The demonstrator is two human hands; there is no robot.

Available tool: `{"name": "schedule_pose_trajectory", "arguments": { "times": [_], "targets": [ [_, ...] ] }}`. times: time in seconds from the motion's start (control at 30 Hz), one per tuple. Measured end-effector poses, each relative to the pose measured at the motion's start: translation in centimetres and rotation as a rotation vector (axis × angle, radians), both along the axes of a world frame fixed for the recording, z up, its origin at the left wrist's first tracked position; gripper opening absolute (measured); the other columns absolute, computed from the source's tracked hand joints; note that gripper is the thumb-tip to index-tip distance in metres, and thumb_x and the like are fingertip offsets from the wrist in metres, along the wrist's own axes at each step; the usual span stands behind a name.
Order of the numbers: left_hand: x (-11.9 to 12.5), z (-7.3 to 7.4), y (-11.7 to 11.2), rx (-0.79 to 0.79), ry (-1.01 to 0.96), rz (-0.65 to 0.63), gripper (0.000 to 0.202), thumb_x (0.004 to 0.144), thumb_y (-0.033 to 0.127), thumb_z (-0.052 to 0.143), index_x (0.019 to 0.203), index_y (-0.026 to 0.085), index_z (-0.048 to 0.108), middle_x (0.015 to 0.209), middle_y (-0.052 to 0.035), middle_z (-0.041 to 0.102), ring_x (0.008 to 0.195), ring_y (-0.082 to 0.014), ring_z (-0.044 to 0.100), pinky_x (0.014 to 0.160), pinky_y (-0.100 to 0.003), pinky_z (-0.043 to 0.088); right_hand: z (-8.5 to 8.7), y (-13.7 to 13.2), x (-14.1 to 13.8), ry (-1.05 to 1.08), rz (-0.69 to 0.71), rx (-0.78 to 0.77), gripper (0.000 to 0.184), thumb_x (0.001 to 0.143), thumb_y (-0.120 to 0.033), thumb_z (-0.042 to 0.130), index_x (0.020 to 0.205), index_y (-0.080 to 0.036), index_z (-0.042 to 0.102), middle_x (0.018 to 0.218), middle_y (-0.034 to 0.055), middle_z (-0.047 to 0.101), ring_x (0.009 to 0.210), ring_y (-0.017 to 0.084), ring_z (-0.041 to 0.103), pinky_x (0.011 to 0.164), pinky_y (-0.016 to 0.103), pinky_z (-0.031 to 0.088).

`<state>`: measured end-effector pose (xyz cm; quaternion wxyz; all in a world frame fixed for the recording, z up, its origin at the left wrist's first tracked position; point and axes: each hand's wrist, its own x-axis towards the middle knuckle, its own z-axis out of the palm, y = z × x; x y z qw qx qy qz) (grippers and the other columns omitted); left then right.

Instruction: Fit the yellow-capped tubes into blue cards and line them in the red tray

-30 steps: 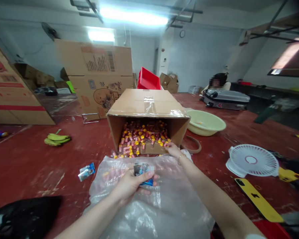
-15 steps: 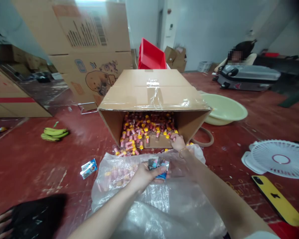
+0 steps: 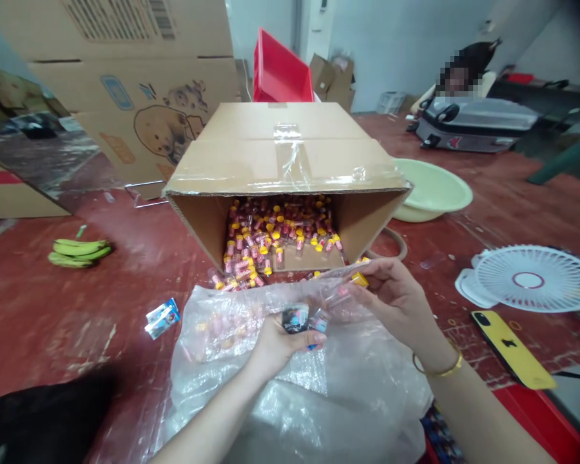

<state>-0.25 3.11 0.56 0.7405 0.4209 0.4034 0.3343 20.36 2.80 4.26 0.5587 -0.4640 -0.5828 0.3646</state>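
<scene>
My left hand [image 3: 276, 343] is closed on several small packets [image 3: 294, 319], dark and blue, with the thumb across them. Just to the right, my right hand [image 3: 400, 301] pinches a small clear bottle with a yellow cap [image 3: 359, 280]. The bottle tilts down toward the packets. Beneath both hands spreads a translucent plastic bag [image 3: 290, 406]. Ahead, a cardboard box [image 3: 251, 151] lies on its side, its mouth toward me. Many little yellow-capped bottles [image 3: 270, 235] with pink labels fill its inside and spill out at the front left.
On the red floor to the left are bananas [image 3: 80, 252] and blue packets [image 3: 162, 318]. At right stand a pale basin [image 3: 430, 193], a white fan grille [image 3: 536, 277] and a yellow phone [image 3: 512, 348]. A person [image 3: 464, 80] is behind a grey suitcase [image 3: 468, 125].
My right hand has come out of the box mouth toward me, bringing a yellow-capped bottle. My left hand keeps the packets. Another hand at the lower left has left the view.
</scene>
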Motion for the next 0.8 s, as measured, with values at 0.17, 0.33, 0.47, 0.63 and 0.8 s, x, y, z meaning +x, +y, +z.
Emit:
{"name": "schedule_pose_trajectory", "arguments": {
  "times": [0.17,0.33,0.47,0.63,0.8],
  "targets": [
    [0.3,0.3,0.0,-0.005,0.044,0.012,0.025,0.056,0.029,0.085,0.060,0.013,0.066,0.056,-0.0010,0.064,0.051,-0.0115,0.055,0.054,-0.024,0.046,0.8,-0.4,-0.2,-0.275,0.074,0.014,0.014,0.082,-0.026,0.067,0.089,-0.022,0.056,0.085,0.0030,0.061,0.075,0.014,0.057,0.067,0.027,0.049],
    [0.1,0.0,-0.2,0.005,0.062,0.010,0.024,0.058,0.030,0.085,0.060,0.013,0.067,0.057,-0.0032,0.067,0.053,-0.0125,0.058,0.053,-0.023,0.046,0.5,0.7,-0.9,-0.087,0.195,-0.213,0.023,0.079,-0.037,0.070,0.086,-0.020,0.057,0.080,0.0023,0.061,0.069,0.013,0.057,0.061,0.026,0.049],
    [0.6,0.2,-0.7,-0.175,-0.087,0.006,0.032,0.062,0.036,0.083,0.080,0.012,0.071,0.074,-0.0082,0.073,0.063,-0.0181,0.067,0.061,-0.027,0.052,-1.2,0.5,-1.5,0.025,0.260,-0.269,0.023,0.082,-0.040,0.065,0.088,-0.020,0.055,0.082,0.0017,0.060,0.074,0.014,0.058,0.068,0.028,0.051],
    [2.2,1.4,-0.8,-0.310,-0.223,0.094,0.035,0.067,0.033,0.082,0.092,0.011,0.071,0.080,-0.0094,0.073,0.070,-0.0171,0.068,0.065,-0.025,0.053,-3.2,-2.5,-2.9,-0.087,0.371,-0.210,0.077,0.058,-0.030,0.085,0.120,-0.027,0.039,0.117,0.0067,0.050,0.103,0.022,0.055,0.082,0.034,0.052],
    [2.9,1.9,-0.7,-0.307,-0.257,0.067,0.035,0.068,0.036,0.080,0.090,0.010,0.071,0.086,-0.0125,0.073,0.071,-0.0195,0.069,0.061,-0.026,0.054,-4.0,-3.9,-4.0,-0.129,0.157,-0.134,0.071,0.062,-0.019,0.080,0.115,-0.028,0.034,0.123,0.0074,0.043,0.109,0.022,0.053,0.088,0.035,0.050]
  ]
}}
